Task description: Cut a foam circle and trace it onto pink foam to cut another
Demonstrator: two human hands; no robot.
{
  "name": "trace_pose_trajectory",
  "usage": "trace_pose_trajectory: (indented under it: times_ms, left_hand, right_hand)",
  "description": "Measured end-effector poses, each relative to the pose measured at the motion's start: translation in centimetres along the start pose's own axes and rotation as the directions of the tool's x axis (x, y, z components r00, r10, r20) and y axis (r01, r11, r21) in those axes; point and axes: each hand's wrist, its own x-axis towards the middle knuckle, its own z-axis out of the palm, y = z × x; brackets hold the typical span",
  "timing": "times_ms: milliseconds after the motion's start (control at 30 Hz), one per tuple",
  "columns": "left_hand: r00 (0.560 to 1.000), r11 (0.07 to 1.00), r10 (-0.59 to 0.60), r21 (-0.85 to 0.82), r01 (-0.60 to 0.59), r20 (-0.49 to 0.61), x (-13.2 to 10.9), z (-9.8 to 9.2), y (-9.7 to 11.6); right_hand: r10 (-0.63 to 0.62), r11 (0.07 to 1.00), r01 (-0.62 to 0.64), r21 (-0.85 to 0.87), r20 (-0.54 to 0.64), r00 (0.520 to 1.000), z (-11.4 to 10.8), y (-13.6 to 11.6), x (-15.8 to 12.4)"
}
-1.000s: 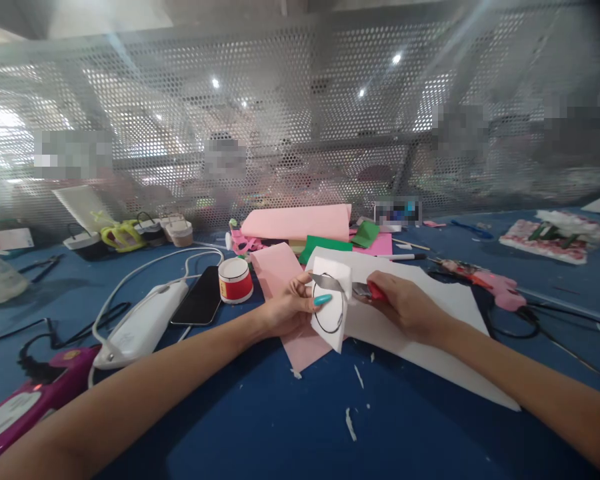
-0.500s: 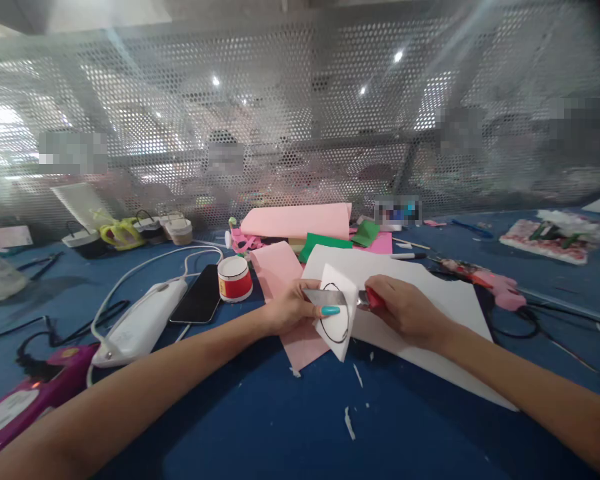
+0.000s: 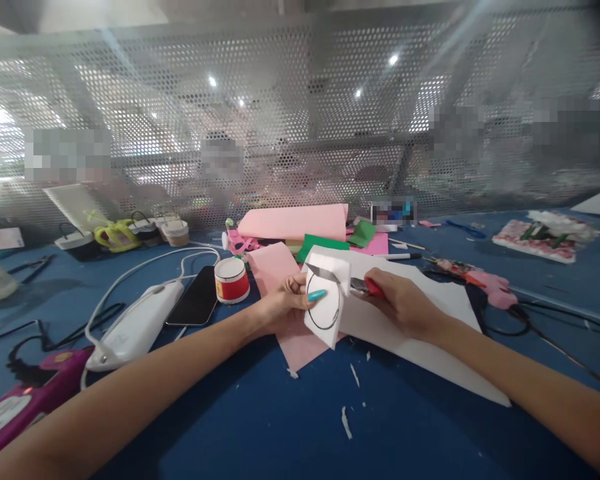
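My left hand [image 3: 287,301] pinches a small white piece of paper or foam [image 3: 327,313] with a black oval drawn on it, thumb on its face. Closed round the red handles of a pair of scissors [image 3: 367,287] is my right hand [image 3: 405,303]. One blade lies across the top of the white piece, above the oval; the other blade is hidden behind it. Beneath both hands lie a large white sheet [image 3: 435,333] and a pink strip [image 3: 300,353]. Thin white scraps [image 3: 347,423] are scattered on the blue table.
Left of my hands stand a red-and-white roll [image 3: 232,281], a black phone [image 3: 194,297] and a white power strip [image 3: 137,323] with cables. A magenta device [image 3: 35,400] sits at the near left. To the right lies a pink glue gun [image 3: 493,285]. Perforated metal panel [image 3: 290,113] closes the back.
The white piece has turned more towards me, showing more of the oval. The scissor blade has shifted upward on it, from across the oval to near its top edge.
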Motion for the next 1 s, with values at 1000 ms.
trace_pose_trajectory:
  times_ms: [1000]
  left_hand:
    - [0.978,0.992,0.126,0.040,-0.121,-0.166,0.8,-0.5,-0.2]
  right_hand:
    - [0.155,0.988,-0.153,0.021,-0.158,0.975,0.0,0.8,0.4]
